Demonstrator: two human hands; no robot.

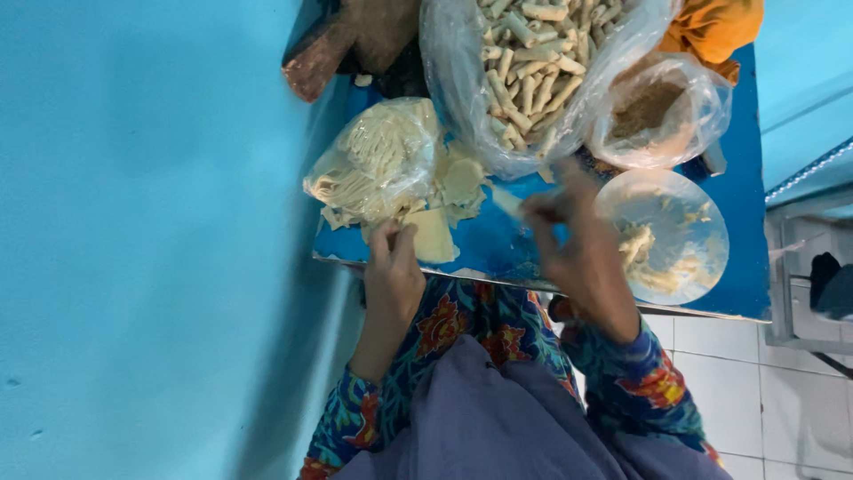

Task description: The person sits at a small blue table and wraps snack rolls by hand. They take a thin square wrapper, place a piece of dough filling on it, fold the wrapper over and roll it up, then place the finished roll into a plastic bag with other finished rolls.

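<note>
Pale pastry roll (508, 203) pinched in right hand (577, 258); left hand (394, 271) gripping one square wrapper (432, 236); three plastic bags.

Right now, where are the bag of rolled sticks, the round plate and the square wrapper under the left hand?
Bag of rolled sticks (533, 67): head view, on the sticks inside the plastic.
Round plate (689, 209): head view, on its bare upper part.
Square wrapper (434, 236): head view, on its middle.

You have a bare strip of blue counter (484, 244) between your hands; bags (533, 71) crowd the far side. The round bowl (680, 227) blocks the right; the blue wall (133, 222) closes the left.
</note>
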